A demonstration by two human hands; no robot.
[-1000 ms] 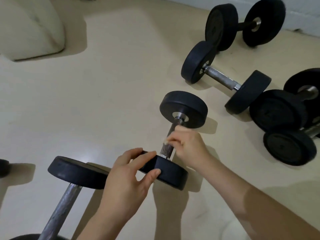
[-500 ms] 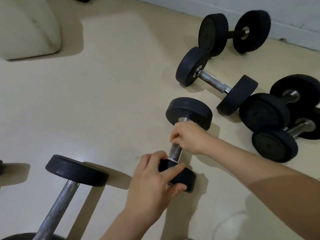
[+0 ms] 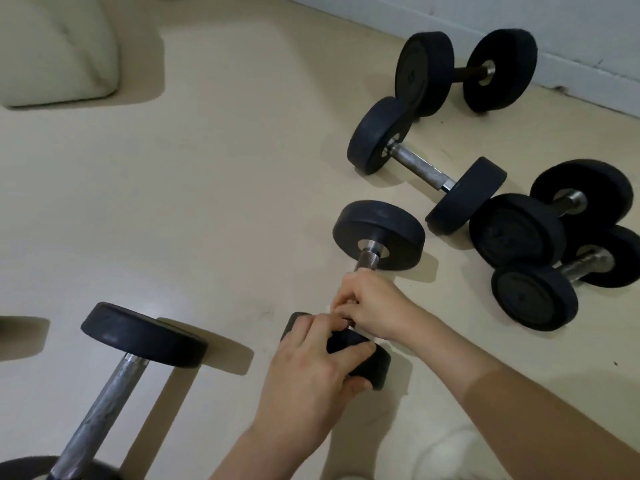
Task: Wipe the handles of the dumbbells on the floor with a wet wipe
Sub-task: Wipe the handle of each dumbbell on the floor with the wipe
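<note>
between scattered dumbbells — left hand grips a plate, right hand wraps its handle.

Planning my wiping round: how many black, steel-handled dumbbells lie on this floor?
6: centre dumbbell, gripped by left hand and right hand; lower-left dumbbell; mid-right dumbbell; far dumbbell; upper right-edge dumbbell; lower right-edge dumbbell. More may be hidden.
</note>
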